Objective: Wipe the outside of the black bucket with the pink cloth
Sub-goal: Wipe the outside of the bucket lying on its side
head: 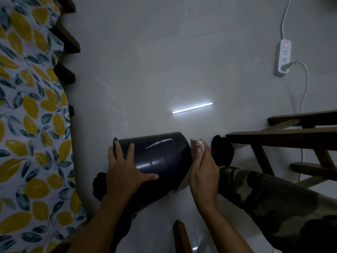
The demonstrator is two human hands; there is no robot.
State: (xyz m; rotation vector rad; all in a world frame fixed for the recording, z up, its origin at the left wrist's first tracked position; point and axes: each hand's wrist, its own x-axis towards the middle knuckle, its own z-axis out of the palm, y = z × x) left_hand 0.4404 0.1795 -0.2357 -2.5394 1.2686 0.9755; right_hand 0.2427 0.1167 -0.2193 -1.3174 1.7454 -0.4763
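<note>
Bucket (160, 157) lies tipped on its side above the floor (182, 61), between my knees, its mouth toward my left and its base toward my right. My left hand (125, 170) grips it at the rim end, fingers spread over the wall, thumb along the side. My right hand (204, 167) is closed around the cloth (197, 144), only a pale bunch of which shows above my fingers, pressed at the base edge. Judgement: wiping is under way at the base end; most of the wall remains. To do it well, I should keep the left grip firm, draw the cloth along the wall in overlapping passes, then turn the bucket for the hidden underside.
</note>
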